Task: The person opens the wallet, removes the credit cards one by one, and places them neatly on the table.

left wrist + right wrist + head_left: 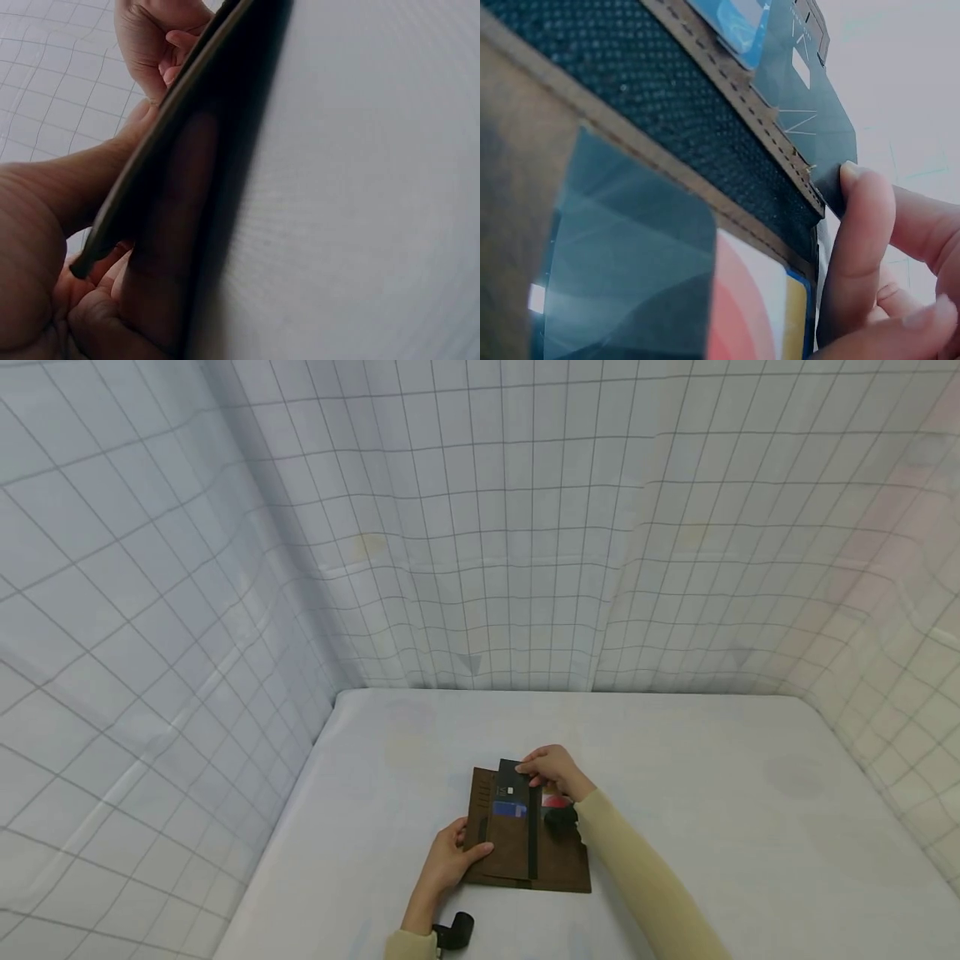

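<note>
A brown leather wallet (pixel 510 847) lies on the white table, with a dark elastic band (pixel 667 97) running across it. My left hand (pixel 447 858) grips its left edge, thumb on top; the left wrist view shows fingers beneath the raised flap (pixel 142 154). At the top, my right hand (pixel 555 768) pinches a dark card (pixel 512 774) between thumb and finger. The card stands partly out above the wallet's edge. Below it a blue card (pixel 510 809) shows. Right of the band sit another dark card (pixel 630 255) and a red-and-white card (pixel 746 296).
White table surface (pixel 720 827) extends around the wallet. Grid-patterned white curtains (pixel 480 527) hang behind and at both sides. A black wrist camera (pixel 455 932) is on the left wrist, and another (pixel 560 820) is by the right sleeve, over part of the wallet.
</note>
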Demonstrator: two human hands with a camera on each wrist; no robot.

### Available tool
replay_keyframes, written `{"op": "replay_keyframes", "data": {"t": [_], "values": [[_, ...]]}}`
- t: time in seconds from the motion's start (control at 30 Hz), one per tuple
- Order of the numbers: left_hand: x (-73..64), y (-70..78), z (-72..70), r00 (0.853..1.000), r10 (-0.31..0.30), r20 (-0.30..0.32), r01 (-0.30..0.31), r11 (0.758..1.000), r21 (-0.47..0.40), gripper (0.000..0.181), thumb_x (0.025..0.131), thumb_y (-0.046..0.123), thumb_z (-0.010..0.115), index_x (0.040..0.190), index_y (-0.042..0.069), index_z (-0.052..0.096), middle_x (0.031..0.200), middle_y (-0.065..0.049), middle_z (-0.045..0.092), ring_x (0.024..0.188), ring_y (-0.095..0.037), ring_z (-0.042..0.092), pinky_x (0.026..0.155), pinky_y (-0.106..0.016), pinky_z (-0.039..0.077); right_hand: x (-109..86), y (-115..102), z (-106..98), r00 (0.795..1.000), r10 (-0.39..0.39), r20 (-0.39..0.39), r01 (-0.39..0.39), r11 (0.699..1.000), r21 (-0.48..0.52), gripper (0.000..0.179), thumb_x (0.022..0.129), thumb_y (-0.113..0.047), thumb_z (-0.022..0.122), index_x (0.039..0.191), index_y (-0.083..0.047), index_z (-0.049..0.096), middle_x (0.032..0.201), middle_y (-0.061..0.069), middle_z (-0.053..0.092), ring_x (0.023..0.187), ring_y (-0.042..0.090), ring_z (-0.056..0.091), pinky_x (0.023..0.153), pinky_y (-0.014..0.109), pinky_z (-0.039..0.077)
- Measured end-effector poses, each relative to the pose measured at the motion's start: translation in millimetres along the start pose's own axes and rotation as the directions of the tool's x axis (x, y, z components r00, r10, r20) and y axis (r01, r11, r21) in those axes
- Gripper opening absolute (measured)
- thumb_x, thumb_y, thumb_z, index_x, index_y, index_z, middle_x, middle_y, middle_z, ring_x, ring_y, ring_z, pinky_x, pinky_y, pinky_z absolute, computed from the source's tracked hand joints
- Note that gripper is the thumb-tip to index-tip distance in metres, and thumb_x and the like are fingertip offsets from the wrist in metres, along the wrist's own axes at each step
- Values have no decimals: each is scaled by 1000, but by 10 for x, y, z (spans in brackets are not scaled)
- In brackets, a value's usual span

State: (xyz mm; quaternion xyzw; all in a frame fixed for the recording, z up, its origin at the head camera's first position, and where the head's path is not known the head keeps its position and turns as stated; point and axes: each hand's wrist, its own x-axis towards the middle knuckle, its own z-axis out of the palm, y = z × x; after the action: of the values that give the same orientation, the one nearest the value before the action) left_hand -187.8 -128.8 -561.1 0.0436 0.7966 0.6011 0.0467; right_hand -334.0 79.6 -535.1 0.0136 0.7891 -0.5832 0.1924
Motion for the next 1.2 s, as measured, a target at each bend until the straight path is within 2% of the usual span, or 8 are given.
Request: {"op": "replay_keyframes", "data": {"t": [0.2, 0.47, 0.77, 1.1, 1.2], "values": [[16, -9, 3, 1000, -10, 4, 10, 1000, -18, 57, 83, 13, 75, 126, -13, 48, 100, -21, 67, 78, -21, 67, 66, -31, 53, 5, 11, -3, 999, -21, -47, 22, 1000, 15, 20, 82, -15, 74, 95, 0, 69, 68, 5, 62, 49, 10, 58, 45, 23, 40], [16, -31, -15, 1000, -1, 10, 1, 1000, 5, 57, 83, 13, 74, 126, -14, 48, 98, -21, 67, 77, -21, 67, 66, -31, 53, 23, 8, 9, 999, -18, -36, 20, 998, 54, 19, 83, -11, 73, 96, 2, 66, 72, 7, 63, 48, 10, 57, 48, 23, 45], [4, -16, -16, 1000, -3, 9, 3, 1000, -20, 58, 83, 11, 75, 127, -15, 47, 99, -21, 67, 77, -21, 67, 66, -32, 53, 40, -8, 18, 999, -41, -33, 41, 999, 8, 17, 83, -9, 72, 94, 3, 67, 72, 8, 63, 47, 11, 57, 55, 27, 51], [-2, -14, -12, 1000, 0, 4, 0, 999, -35, 56, 84, 9, 73, 127, -14, 47, 99, -21, 67, 78, -22, 66, 65, -33, 53, 2, -36, 33, 998, -57, -36, 57, 998, 5, 17, 84, -7, 70, 95, 6, 66, 74, 9, 63, 49, 11, 56, 53, 26, 50], [0, -22, -12, 1000, -1, 3, 1, 1000, -31, 56, 84, 10, 73, 127, -14, 47, 99, -21, 67, 77, -21, 66, 65, -32, 53, -3, -37, 37, 998, -40, -44, 40, 999, 1, 17, 84, -9, 71, 94, 4, 66, 72, 8, 62, 49, 11, 56, 50, 24, 46]]}}
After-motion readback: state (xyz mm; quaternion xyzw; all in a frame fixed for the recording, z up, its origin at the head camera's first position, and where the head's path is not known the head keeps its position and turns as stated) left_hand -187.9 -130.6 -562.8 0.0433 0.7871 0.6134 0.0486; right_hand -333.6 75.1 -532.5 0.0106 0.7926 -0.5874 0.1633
